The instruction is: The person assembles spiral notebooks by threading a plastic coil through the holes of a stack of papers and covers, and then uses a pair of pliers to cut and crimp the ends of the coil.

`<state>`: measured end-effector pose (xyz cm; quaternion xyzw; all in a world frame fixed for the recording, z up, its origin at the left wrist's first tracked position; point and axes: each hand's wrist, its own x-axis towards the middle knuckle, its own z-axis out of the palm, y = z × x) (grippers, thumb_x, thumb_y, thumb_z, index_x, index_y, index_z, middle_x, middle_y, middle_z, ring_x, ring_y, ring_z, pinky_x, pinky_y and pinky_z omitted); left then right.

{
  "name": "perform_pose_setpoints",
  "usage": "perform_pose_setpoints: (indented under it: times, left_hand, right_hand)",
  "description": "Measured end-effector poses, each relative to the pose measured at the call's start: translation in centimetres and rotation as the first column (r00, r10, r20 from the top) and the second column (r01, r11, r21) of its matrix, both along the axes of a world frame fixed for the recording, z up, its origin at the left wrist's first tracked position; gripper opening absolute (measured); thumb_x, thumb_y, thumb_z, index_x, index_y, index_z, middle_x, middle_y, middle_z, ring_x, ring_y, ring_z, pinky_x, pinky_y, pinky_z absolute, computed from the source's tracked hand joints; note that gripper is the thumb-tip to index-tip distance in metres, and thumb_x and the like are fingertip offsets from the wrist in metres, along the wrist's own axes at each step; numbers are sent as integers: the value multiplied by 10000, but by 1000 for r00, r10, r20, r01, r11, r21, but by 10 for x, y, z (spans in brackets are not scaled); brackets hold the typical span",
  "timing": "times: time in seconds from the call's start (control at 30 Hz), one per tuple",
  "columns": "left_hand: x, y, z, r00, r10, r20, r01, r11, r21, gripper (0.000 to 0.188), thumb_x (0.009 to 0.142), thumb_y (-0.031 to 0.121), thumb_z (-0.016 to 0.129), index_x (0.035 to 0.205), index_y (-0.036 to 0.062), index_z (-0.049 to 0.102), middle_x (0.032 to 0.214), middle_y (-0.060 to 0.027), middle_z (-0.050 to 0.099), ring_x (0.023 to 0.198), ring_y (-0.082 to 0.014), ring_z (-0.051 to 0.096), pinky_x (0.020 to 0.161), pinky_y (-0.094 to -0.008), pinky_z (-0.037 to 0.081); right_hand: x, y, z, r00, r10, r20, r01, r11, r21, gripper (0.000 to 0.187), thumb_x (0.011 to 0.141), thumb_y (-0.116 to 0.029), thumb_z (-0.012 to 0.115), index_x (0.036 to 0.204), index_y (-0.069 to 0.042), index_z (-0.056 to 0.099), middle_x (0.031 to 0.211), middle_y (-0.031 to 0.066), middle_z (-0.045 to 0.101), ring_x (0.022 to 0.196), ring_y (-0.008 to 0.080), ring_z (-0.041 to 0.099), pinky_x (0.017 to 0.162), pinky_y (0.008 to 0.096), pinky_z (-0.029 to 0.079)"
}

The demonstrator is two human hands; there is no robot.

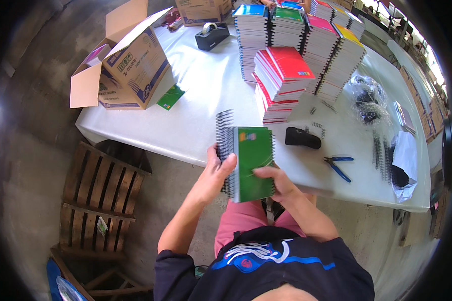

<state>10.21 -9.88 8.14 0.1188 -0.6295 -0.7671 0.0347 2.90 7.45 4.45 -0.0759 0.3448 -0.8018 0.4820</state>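
- The person in the dark shirt holds a green notebook (pixel 254 163) upright in front of them, over the table's near edge; black coil (pixel 225 131) shows down both long sides, and I can't tell whether it is one book or several.
- The left hand (pixel 217 170) grips the coiled left side, its thumb lying across the front.
- The right hand (pixel 278 183) grasps the opposite side, its thumb pressed on the cover, slightly blurred.
- A slatted wooden chair (pixel 99 195) stands on the floor beside the near edge, toward the table's left corner.
- Blue-handled pliers (pixel 339 167) lie spread near the right part of the near edge, a black object (pixel 303 138) just beyond them.
- Long black coils (pixel 381 158) and a crumpled white sheet (pixel 407 158) lie by the near right corner.
- Red notebooks (pixel 285 75) are piled past the middle, clear plastic wrapping (pixel 369 100) toward the right edge.
- An open carton (pixel 135 70) sits near the left edge, a green cover (pixel 171 97) beside it.
- Farther off, toward the far edge, are a tape dispenser (pixel 212 37), tall notebook stacks (pixel 320 52) and another carton (pixel 203 11).
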Motion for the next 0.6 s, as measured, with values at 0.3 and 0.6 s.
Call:
perform_pose_setpoints:
  times: [0.3,0.6]
  left_hand:
    - [-3,6,-22,980,-66,-188,110,966,234,1395,406,807,700,1432,6,199,1372,-210,377,1282,-325,377,1038,-408,301]
    - [22,-3,-1,586,-632,-508,678,725,-121,1272,387,548,873,1358,-47,307,1178,-156,508,1122,-252,491,951,-368,391]
  right_hand:
    - [27,39,-60,881,308,360,-79,844,-530,568,800,-290,611,1267,10,486,1189,182,588,1069,315,593,932,482,462]
    - [81,92,-75,906,289,310,-222,946,-235,662,828,-414,565,1328,-7,410,1283,164,498,1158,277,505,987,421,401]
